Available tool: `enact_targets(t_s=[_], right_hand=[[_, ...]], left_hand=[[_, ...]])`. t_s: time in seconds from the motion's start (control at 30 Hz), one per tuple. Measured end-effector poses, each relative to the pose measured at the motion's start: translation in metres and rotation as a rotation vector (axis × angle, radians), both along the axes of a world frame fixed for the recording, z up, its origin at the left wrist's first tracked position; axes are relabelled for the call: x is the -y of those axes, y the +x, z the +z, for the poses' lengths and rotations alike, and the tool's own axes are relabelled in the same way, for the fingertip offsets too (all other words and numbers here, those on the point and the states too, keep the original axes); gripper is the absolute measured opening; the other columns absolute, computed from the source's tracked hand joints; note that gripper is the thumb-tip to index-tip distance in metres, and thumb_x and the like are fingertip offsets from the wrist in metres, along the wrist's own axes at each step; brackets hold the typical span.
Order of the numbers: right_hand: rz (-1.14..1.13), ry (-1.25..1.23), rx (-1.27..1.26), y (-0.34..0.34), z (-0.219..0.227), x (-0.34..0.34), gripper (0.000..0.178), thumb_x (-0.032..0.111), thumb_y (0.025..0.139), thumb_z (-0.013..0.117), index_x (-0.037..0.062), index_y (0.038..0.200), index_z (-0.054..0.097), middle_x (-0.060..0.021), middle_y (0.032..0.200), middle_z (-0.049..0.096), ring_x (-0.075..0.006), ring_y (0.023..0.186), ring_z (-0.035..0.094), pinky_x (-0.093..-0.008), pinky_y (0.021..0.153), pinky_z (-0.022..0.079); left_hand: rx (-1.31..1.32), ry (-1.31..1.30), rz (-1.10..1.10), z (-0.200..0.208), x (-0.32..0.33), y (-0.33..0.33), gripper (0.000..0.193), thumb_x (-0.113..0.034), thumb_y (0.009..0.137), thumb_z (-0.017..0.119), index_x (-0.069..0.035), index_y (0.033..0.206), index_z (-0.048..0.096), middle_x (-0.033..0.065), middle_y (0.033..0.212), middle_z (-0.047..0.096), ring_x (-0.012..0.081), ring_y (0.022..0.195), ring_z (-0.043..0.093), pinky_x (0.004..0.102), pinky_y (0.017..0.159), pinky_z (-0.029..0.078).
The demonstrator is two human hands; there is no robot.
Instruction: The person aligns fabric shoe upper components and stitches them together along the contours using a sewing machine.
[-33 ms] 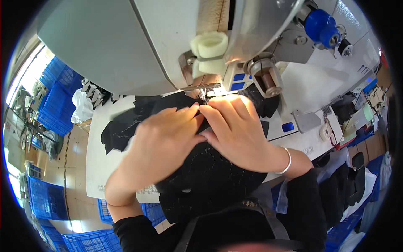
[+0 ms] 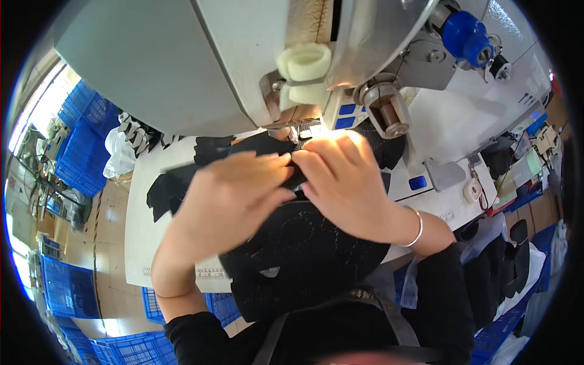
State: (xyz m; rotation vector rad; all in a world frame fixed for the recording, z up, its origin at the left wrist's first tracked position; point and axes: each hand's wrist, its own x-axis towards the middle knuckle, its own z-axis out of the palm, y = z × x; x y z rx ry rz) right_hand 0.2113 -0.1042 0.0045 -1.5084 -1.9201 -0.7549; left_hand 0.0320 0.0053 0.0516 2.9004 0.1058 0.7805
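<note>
Black fabric [image 2: 304, 243], a large piece, spreads over the white sewing table and down toward my lap. Its far edge lies under the sewing machine's lit needle area [image 2: 294, 134]. My left hand [image 2: 231, 194], slightly blurred, is left of the needle with fingers and thumb closed on a raised part of the fabric. My right hand [image 2: 344, 188] grips the fabric just right of it, its fingers bent close to the machine foot under the lamp. The fingertips of both hands nearly meet. What lies beneath the fingers is hidden.
The machine head [image 2: 164, 67] hangs over the far side, with a blue thread-tension knob [image 2: 465, 39] and a bobbin winder [image 2: 386, 112]. More black pieces [image 2: 164, 191] lie left. Blue crates [image 2: 70, 286] stand on the floor at left.
My thumbs have moved apart, and my left hand has shifted slightly. The fabric near my lap has moved a little, showing more of a pale opening in it.
</note>
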Motion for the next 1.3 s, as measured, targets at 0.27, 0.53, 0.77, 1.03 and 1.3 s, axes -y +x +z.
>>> enact_targets(t_s=[0.27, 0.53, 0.77, 1.03, 1.3], right_hand=[[0.105, 0.077, -0.252, 0.029, -0.011, -0.003, 0.033, -0.005, 0.06, 0.066, 0.0122, 0.088, 0.063, -0.0032, 0.088, 0.058, -0.0279, 0.086, 0.05, -0.0392, 0.08, 0.041], [0.198, 0.068, -0.404, 0.038, -0.021, -0.008, 0.032, -0.002, 0.059, 0.068, 0.0135, 0.087, 0.068, -0.0044, 0.09, 0.055, -0.0303, 0.092, 0.051, -0.041, 0.084, 0.04], [0.205, 0.107, -0.434, 0.045, -0.013, -0.01, 0.03, -0.006, 0.057, 0.064, 0.0113, 0.081, 0.067, -0.0052, 0.085, 0.05, -0.0267, 0.089, 0.052, -0.0386, 0.077, 0.041], [0.239, 0.157, -0.408, 0.047, -0.014, -0.011, 0.032, -0.006, 0.058, 0.066, 0.0131, 0.083, 0.068, -0.0048, 0.086, 0.053, -0.026, 0.085, 0.053, -0.0384, 0.073, 0.042], [0.275, 0.09, -0.467, 0.051, -0.018, -0.014, 0.028, -0.007, 0.076, 0.066, 0.0101, 0.098, 0.072, -0.0055, 0.074, 0.066, -0.0177, 0.065, 0.062, -0.0281, 0.059, 0.048]], left_hand=[[0.08, -1.057, -0.022, -0.048, -0.016, -0.006, 0.068, -0.011, 0.08, 0.078, -0.002, 0.141, 0.046, 0.0131, 0.109, 0.066, 0.0101, 0.089, 0.06, 0.0263, 0.082, 0.049], [0.108, -0.964, 0.019, -0.053, -0.012, -0.016, 0.064, -0.013, 0.081, 0.078, 0.0, 0.137, 0.051, 0.0151, 0.11, 0.068, 0.0094, 0.094, 0.06, 0.0272, 0.087, 0.048], [0.132, -0.759, 0.178, -0.056, 0.009, -0.015, 0.069, -0.02, 0.081, 0.08, 0.004, 0.137, 0.048, 0.0135, 0.099, 0.072, 0.0082, 0.084, 0.063, 0.0228, 0.075, 0.05], [0.204, -0.759, 0.127, -0.062, 0.016, -0.011, 0.07, -0.014, 0.079, 0.081, 0.007, 0.136, 0.046, 0.0169, 0.106, 0.071, 0.0114, 0.093, 0.066, 0.0245, 0.08, 0.051], [0.234, -0.815, 0.106, -0.062, 0.008, -0.008, 0.07, -0.015, 0.078, 0.081, 0.006, 0.136, 0.047, 0.0162, 0.102, 0.07, 0.0108, 0.09, 0.065, 0.0247, 0.08, 0.051]])
